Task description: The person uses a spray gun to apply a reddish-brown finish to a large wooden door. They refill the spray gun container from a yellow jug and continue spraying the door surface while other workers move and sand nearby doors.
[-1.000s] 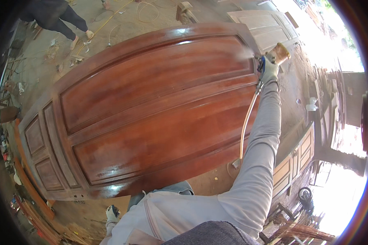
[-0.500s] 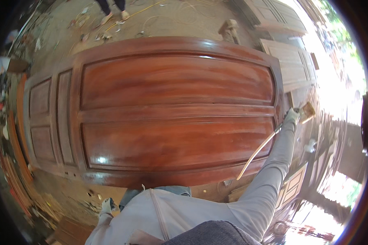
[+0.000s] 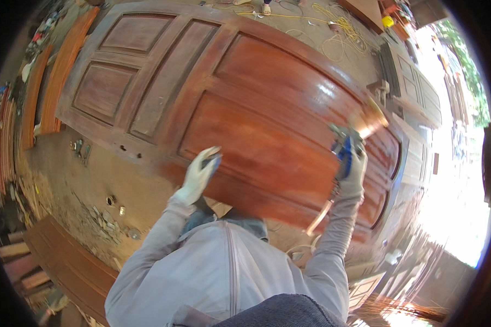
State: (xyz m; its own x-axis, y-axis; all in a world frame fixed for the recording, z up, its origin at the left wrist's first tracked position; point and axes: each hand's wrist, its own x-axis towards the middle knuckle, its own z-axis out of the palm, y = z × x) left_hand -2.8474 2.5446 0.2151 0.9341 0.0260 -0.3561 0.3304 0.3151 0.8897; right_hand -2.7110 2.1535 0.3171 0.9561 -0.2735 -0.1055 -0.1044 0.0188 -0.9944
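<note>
A large reddish-brown panelled wooden door lies flat in front of me, glossy over its right part and duller at the left end. My gloved right hand is closed round a spray gun above the right half of the door. A metal cup, blurred by motion, sits on the gun, and a pale hose hangs from it beside my forearm. Over the door's near edge is my gloved left hand, its fingers loosely bent and apart. Blue and dark patches show on its palm side; I make out no held thing there.
Brown boards lean along the left. Another panelled piece lies at the lower left. Small litter and a can are on the dirt floor. A yellow hose coils beyond the door, near a person's feet. Unpainted panels stand right.
My view has swung toward the door's left end. The right hand has brought the spray gun from beyond the door's right end back over it. My left hand has risen to the near edge.
</note>
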